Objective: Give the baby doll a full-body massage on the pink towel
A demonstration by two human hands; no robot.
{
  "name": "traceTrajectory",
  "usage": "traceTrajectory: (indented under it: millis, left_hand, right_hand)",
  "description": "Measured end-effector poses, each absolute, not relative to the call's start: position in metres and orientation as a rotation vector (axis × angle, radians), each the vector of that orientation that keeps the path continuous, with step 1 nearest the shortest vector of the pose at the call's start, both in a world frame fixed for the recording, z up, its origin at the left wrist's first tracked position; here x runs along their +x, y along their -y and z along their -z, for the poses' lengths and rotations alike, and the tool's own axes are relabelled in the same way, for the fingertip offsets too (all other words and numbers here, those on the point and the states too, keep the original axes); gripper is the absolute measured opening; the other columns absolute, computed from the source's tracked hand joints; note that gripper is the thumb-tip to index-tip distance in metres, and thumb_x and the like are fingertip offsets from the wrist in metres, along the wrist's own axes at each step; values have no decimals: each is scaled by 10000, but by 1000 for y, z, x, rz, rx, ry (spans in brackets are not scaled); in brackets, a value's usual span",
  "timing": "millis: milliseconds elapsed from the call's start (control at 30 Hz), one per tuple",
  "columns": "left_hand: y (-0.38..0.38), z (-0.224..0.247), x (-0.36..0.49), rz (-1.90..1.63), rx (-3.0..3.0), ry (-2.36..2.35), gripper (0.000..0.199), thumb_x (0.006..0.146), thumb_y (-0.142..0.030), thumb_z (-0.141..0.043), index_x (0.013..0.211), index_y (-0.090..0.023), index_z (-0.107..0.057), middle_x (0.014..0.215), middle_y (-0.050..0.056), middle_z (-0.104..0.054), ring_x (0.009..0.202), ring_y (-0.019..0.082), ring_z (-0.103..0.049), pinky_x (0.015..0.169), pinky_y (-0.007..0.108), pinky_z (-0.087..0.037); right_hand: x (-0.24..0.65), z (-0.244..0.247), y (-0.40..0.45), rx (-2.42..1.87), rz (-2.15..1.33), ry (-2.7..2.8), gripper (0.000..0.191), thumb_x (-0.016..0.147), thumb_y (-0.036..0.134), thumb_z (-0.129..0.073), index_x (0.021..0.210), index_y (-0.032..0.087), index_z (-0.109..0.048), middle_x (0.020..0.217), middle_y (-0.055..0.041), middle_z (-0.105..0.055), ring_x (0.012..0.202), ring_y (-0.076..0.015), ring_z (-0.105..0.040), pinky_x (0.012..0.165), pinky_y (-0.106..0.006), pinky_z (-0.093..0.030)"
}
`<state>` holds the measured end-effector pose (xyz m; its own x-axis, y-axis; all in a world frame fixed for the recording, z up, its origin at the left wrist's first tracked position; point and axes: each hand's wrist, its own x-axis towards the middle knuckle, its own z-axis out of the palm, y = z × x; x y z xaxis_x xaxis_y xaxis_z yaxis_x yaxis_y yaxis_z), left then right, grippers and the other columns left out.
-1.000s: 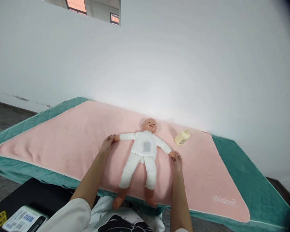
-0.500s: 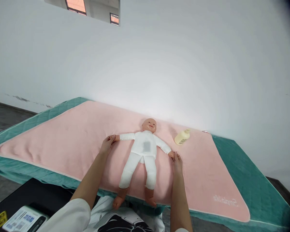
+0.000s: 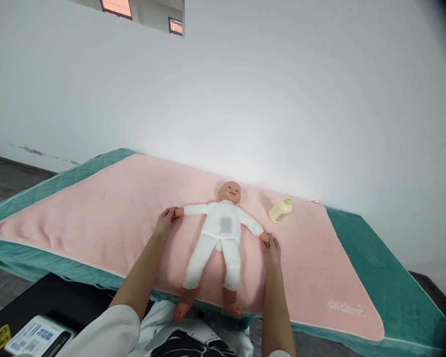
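A baby doll [image 3: 221, 223] in a white top and trousers lies on its back on a pink blanket [image 3: 134, 198]. Its head points to the wall and its bare feet reach over the near edge. Both doll arms are stretched out sideways. My left hand [image 3: 165, 221] pinches the doll's hand on the left side. On the right side, my right hand [image 3: 273, 248] has its fingers closed on the doll's other hand. A pale yellow bottle [image 3: 280, 210] lies tilted on the blanket, beyond my right hand.
The blanket covers a green quilted pad [image 3: 386, 263] on a bed-like surface against a white wall [image 3: 282, 89]. At the lower left, a black surface [image 3: 29, 302] carries a white device with labels [image 3: 39, 337].
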<state>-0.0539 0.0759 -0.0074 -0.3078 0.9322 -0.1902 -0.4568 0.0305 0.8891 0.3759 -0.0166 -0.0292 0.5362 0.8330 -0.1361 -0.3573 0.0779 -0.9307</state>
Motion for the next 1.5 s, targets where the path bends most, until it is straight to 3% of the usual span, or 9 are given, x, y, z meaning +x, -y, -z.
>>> traceTrajectory:
  millis: [433, 667, 1100, 1500]
  left_hand:
    - [-75, 10, -53, -1548, 638, -1150, 197, 827, -314, -619, 896, -143, -688, 946, 98, -677, 937, 200, -633, 924, 349, -507]
    - [-71, 10, -56, -1541, 695, -1077, 275, 817, -357, -655, 1003, -157, -679, 1130, 127, -659, 1075, 206, -617, 992, 347, -470]
    - [-66, 1, -56, -1524, 734, -1012, 490, 581, -425, -855, 958, -147, -709, 1077, 119, -674, 1062, 238, -608, 995, 342, -474]
    - [-67, 6, -57, -1536, 710, -975, 425, 698, -446, -789, 971, -126, -726, 1148, 147, -666, 1104, 248, -594, 1013, 361, -454]
  right_hand:
    - [382, 36, 13, -1165, -978, 420, 230, 771, 395, -661, 935, 235, -642, 1084, -45, -707, 1111, -230, -629, 948, -390, -537]
    - [383, 32, 17, -1118, -1022, 440, 314, 746, 377, -682, 1012, 215, -636, 1113, -41, -695, 1123, -210, -625, 960, -361, -525]
    - [373, 17, 24, -1114, -1007, 499, 397, 675, 435, -770, 982, 210, -657, 1132, -55, -683, 1135, -221, -602, 937, -351, -533]
    - [373, 20, 23, -1134, -995, 527, 409, 710, 518, -734, 945, 189, -674, 1071, -90, -694, 1079, -238, -625, 940, -393, -522]
